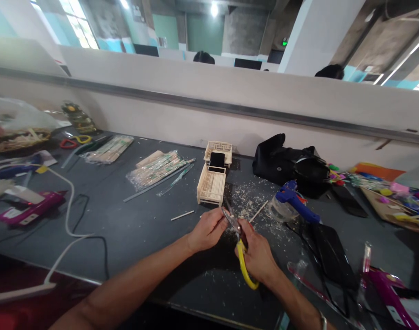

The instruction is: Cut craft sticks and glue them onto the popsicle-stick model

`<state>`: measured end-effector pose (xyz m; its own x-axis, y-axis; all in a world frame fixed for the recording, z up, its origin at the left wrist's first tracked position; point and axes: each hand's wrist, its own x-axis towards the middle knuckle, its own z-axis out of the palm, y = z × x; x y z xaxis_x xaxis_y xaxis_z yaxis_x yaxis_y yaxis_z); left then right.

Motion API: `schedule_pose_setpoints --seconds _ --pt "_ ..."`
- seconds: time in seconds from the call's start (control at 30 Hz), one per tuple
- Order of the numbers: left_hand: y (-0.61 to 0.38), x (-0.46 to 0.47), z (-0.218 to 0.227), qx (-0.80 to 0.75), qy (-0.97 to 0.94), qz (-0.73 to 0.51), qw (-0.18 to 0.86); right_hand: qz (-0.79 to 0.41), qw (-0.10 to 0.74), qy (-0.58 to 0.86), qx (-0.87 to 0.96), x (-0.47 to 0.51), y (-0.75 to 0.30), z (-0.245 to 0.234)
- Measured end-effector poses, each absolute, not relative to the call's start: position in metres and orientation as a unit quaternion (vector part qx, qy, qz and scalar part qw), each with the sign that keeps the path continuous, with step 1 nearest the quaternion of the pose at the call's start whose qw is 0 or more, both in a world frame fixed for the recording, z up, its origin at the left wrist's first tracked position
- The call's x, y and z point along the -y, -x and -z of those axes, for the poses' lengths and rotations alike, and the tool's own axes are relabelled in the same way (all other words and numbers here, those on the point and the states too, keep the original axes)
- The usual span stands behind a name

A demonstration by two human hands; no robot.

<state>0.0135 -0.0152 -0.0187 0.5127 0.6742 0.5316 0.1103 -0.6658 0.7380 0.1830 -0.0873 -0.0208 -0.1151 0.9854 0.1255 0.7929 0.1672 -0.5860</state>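
Observation:
My right hand (259, 254) grips a pair of scissors (243, 263) with a yellow handle, the metal blades pointing up and left. Close by, my left hand (211, 228) is closed in a pinch at the blade tips; whatever lies between its fingers is too small to make out. Just beyond the hands stands a miniature bed (212, 185) built of pale sticks. Behind it is a small stick-built desk (219, 149) with a black chair-like piece (217, 160) in front. Pale cut bits (247, 197) are scattered right of the bed. One loose stick (182, 215) lies left of my left hand.
Bagged sticks (157, 169) lie to the left. A blue glue gun (296, 201) rests on a clear roll at right, before a black bag (288, 160). Magenta devices (30, 208) sit at both sides, with a white cable (70, 201) at left. A low partition (182, 114) stands behind.

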Motion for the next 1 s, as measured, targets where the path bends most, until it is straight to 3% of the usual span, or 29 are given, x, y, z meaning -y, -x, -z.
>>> schedule_pose_setpoints --seconds 0.37,0.53,0.77,1.0 --pt "-0.017 0.017 0.012 -0.247 -0.743 -0.41 0.467 -0.217 0.291 0.585 0.725 0.088 -0.18 0.015" --pt "-0.017 0.017 0.014 -0.261 -0.744 -0.409 0.459 -0.202 0.299 0.59 0.723 0.089 -0.18 0.021" --pt "-0.014 0.015 0.014 -0.248 -0.774 -0.415 0.409 -0.183 0.243 0.615 0.728 0.088 -0.182 0.019" --pt "-0.015 0.017 0.014 -0.256 -0.723 -0.41 0.493 -0.182 0.207 0.625 0.73 0.089 -0.181 0.016"
